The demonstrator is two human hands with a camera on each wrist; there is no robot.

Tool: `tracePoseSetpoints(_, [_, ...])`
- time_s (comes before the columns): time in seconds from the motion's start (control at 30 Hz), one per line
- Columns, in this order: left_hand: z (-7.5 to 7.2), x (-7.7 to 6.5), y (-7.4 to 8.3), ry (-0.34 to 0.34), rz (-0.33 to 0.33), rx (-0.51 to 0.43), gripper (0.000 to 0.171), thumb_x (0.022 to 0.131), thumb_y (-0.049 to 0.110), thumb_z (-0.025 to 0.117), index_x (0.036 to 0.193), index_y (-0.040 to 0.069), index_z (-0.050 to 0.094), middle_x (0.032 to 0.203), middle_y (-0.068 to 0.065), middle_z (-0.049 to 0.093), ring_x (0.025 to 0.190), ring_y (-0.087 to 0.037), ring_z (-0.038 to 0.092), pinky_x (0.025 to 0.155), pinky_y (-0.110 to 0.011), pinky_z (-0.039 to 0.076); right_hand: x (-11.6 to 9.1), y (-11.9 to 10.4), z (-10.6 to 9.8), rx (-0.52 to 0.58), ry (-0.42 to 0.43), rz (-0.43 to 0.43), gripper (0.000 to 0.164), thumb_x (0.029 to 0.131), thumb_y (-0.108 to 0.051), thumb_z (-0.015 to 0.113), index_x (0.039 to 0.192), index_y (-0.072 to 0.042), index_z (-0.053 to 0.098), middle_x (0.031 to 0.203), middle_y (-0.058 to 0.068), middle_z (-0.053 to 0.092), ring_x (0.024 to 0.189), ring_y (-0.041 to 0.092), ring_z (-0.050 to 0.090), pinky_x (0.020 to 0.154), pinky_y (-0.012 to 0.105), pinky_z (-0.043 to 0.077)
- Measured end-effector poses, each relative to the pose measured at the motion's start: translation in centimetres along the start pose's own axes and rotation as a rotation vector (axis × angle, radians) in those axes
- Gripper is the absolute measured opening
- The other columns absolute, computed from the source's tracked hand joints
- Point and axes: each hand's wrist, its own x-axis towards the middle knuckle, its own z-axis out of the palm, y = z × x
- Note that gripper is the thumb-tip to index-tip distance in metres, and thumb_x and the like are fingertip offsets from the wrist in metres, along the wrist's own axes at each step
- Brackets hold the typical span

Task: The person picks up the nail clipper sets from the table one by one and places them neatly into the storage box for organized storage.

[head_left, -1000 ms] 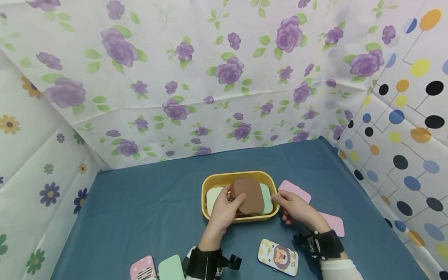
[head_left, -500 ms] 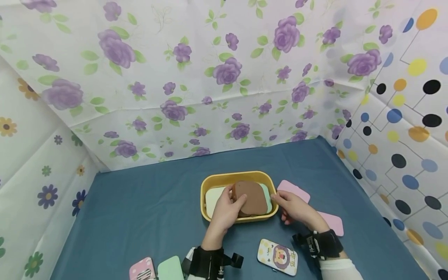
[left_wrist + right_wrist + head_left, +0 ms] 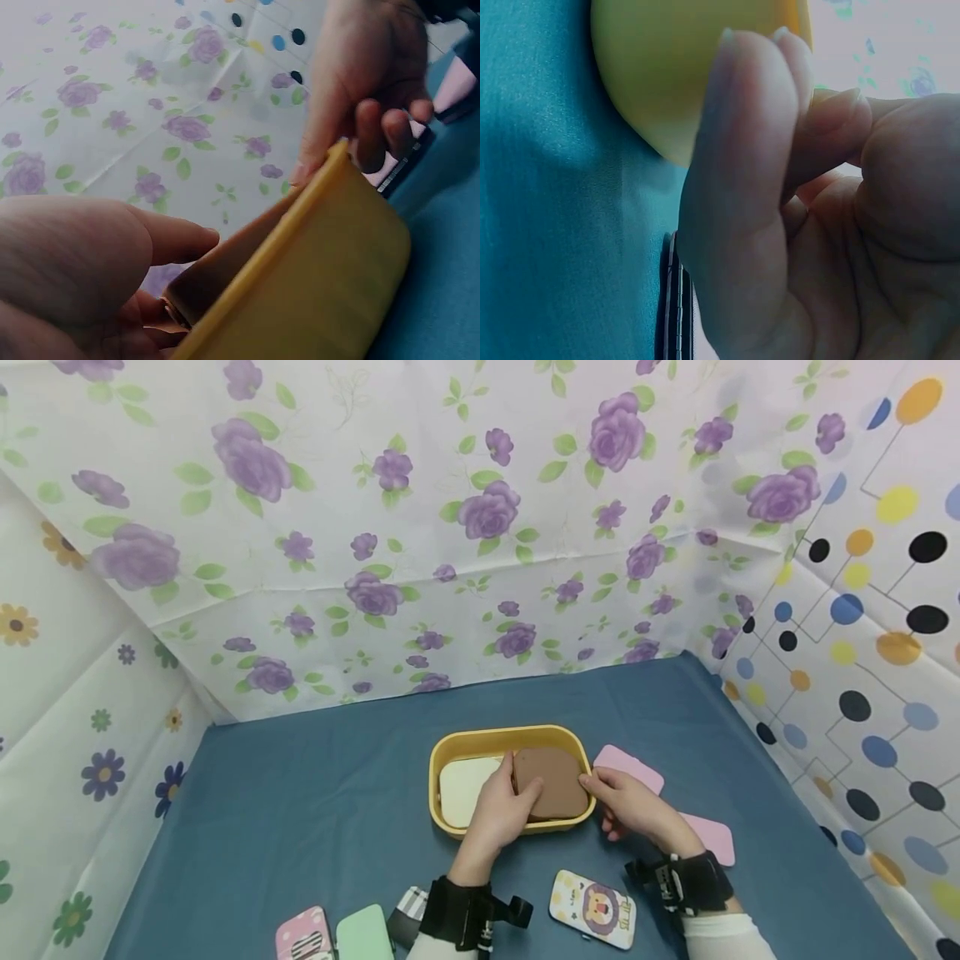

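In the head view a yellow tub stands on the blue cloth. My left hand holds a flat brown case with rounded corners by its left edge, over the tub's right half. The left wrist view shows the thumb on top of the brown case and fingers underneath. A cream case lies in the left half of the tub. My right hand pinches the tub's right rim between thumb and index finger, the other fingers curled below. What lies under the brown case is hidden.
Two pink cases lie right of the tub, one partly behind the right hand. Nearer me is a lion-print case. A dotted pink case, a mint case and a checked item sit by the left wrist.
My left hand has moved right with the brown case, which now covers the mint case in the tub and shows more of the cream one. My right hand stays on the rim.
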Motion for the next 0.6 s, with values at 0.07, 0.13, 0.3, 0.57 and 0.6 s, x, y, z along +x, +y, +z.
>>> tracePoseSetpoints(0.07, [0.24, -0.02, -0.02, 0.003, -0.004, 0.033, 0.079, 0.108, 0.031, 0.063, 0.166, -0.007, 0.025, 0.153, -0.028, 0.053, 0.139, -0.042, 0.054, 0.112, -0.058, 0.044, 0.01, 0.06, -0.03, 0.003, -0.001, -0.002, 0.041, 0.110, -0.051, 0.057, 0.107, -0.010, 0.062, 0.070, 0.006, 0.053, 0.058, 0.021, 0.060, 0.054, 0.034, 0.057])
tracePoseSetpoints(0.13, [0.34, -0.02, -0.01, 0.016, -0.005, 0.061, 0.080, 0.107, 0.032, 0.064, 0.166, -0.008, 0.026, 0.150, -0.030, 0.054, 0.135, -0.042, 0.056, 0.110, -0.058, 0.045, 0.03, 0.06, -0.08, 0.001, -0.006, -0.006, 0.042, 0.110, -0.052, 0.057, 0.107, -0.010, 0.062, 0.070, 0.006, 0.053, 0.058, 0.021, 0.060, 0.054, 0.034, 0.057])
tracePoseSetpoints(0.3, [0.31, 0.05, 0.02, 0.040, -0.001, 0.133, 0.081, 0.104, 0.033, 0.069, 0.162, -0.010, 0.033, 0.136, -0.030, 0.055, 0.114, -0.036, 0.061, 0.100, -0.054, 0.050, 0.06, 0.07, -0.19, -0.010, -0.013, -0.020, 0.044, 0.110, -0.052, 0.056, 0.106, -0.009, 0.061, 0.070, 0.006, 0.053, 0.058, 0.020, 0.060, 0.054, 0.034, 0.057])
tracePoseSetpoints(0.57, [0.32, -0.13, -0.08, 0.060, 0.029, 0.166, 0.081, 0.101, 0.032, 0.073, 0.159, -0.012, 0.038, 0.121, -0.025, 0.054, 0.094, -0.026, 0.056, 0.087, -0.046, 0.051, 0.00, 0.04, -0.14, 0.001, -0.008, -0.014, 0.045, 0.110, -0.053, 0.056, 0.104, -0.009, 0.060, 0.070, 0.006, 0.052, 0.058, 0.020, 0.060, 0.053, 0.034, 0.057])
tracePoseSetpoints(0.6, [0.33, -0.15, -0.12, 0.061, 0.026, 0.164, 0.080, 0.102, 0.032, 0.073, 0.159, -0.011, 0.038, 0.119, -0.023, 0.053, 0.092, -0.025, 0.054, 0.085, -0.045, 0.050, -0.02, 0.03, -0.13, 0.001, -0.007, -0.014, 0.045, 0.110, -0.053, 0.056, 0.103, -0.009, 0.060, 0.070, 0.006, 0.052, 0.057, 0.020, 0.060, 0.053, 0.035, 0.057])
